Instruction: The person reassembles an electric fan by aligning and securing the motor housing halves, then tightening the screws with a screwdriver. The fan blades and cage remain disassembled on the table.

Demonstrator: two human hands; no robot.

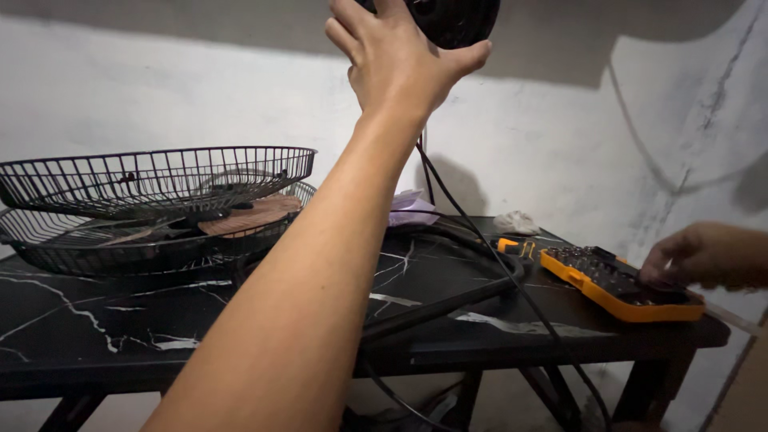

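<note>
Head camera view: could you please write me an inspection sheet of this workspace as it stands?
Surface: black table with white marble-like veins, on dark legs.
Job's things: round black fan motor housing held up at the top edge; orange bit case open at the table's right end.
Clutter: two black wire fan guards stacked at left with a blade between them; pale cloth; purple item; curved black tube.
Grippers: left hand grips the housing; right hand rests on the case, fingers in its tray.
Cables: black cord hangs from the housing across the table and over its front edge.
Surroundings: white wall, stained.
</note>
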